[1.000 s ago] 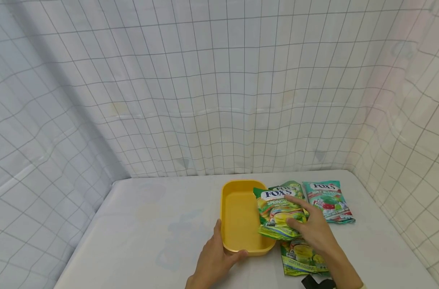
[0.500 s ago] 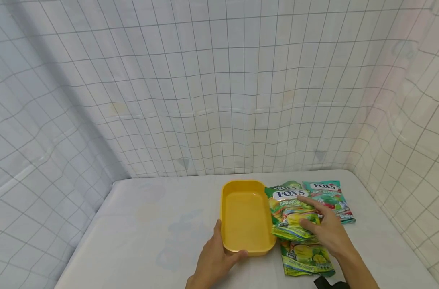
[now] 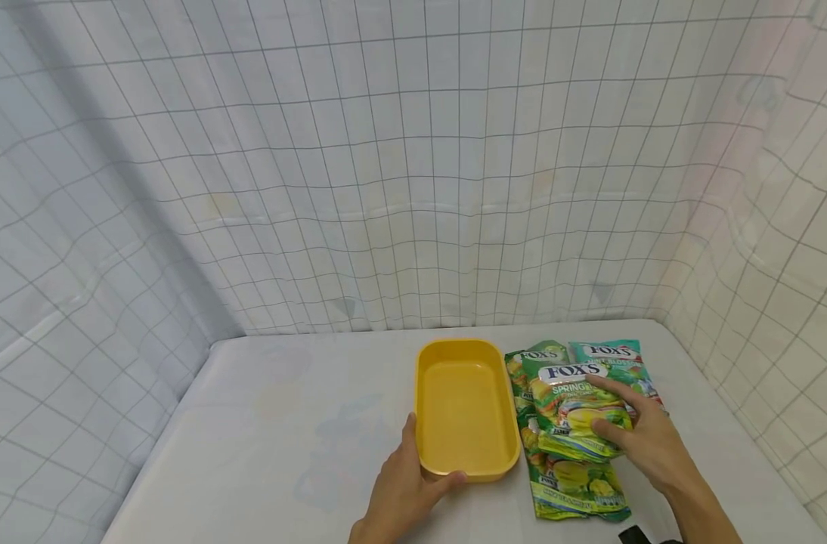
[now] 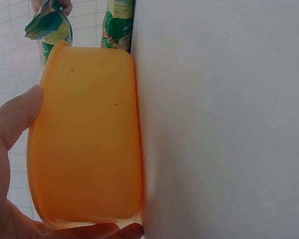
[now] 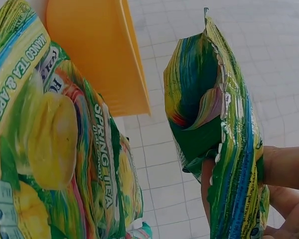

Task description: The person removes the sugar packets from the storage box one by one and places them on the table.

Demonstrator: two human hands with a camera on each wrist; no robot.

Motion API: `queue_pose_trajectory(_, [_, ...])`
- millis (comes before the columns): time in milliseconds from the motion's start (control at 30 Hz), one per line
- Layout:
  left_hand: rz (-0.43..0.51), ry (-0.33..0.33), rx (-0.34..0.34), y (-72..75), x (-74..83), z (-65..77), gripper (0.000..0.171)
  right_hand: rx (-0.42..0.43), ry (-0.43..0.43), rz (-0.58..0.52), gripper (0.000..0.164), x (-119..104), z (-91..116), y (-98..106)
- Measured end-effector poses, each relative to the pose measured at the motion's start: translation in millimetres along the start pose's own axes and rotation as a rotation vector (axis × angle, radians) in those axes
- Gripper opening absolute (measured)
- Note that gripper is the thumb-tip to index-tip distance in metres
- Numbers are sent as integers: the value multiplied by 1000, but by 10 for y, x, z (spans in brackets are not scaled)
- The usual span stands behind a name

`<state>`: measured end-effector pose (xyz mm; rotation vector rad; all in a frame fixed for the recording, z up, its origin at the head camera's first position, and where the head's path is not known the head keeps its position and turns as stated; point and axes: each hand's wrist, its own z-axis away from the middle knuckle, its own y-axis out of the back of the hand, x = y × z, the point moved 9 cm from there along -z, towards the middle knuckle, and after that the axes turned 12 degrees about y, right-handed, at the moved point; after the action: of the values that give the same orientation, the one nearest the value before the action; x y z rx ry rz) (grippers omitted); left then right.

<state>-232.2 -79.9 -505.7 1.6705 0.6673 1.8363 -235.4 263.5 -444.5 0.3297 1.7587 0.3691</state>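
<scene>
My left hand (image 3: 401,487) grips the near-left corner of a yellow plastic tray (image 3: 464,412), thumb along the front rim and fingers against the left side. In the left wrist view the tray wall (image 4: 87,134) stands between thumb and fingers. My right hand (image 3: 641,438) pinches a green Fox's Spring Tea candy bag (image 3: 566,397) at its right edge, right of the tray. The right wrist view shows this bag (image 5: 239,159) edge-on, apart from another green candy bag (image 5: 22,134) on the table. In the head view the held bag overlaps the ones behind it.
Close along the tray's right side lie a green Fox's bag (image 3: 583,491) in front and another green one (image 3: 529,363) behind. A teal Fox's mint bag (image 3: 624,351) lies at the back right. White gridded cloth (image 3: 441,189) hangs around the white table (image 3: 284,438).
My right hand has moved the Spring Tea bag rightward, from over the tray's right edge to over the other bags. The left hand and the tray have stayed put.
</scene>
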Motion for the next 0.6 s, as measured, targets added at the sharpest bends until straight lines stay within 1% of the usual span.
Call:
queue_pose_trajectory(100, [3,-3,-3,1,0,-1,126,8,-1,31,68,24,25,71])
queue_pose_trajectory(267, [6,-10,-3,2,-3,-2,125,24,2,20,69,53,64,176])
queue_pose_trajectory(600, [-5,8,-12,-2,-8,0,126,48,-45,29,72,247,154,376])
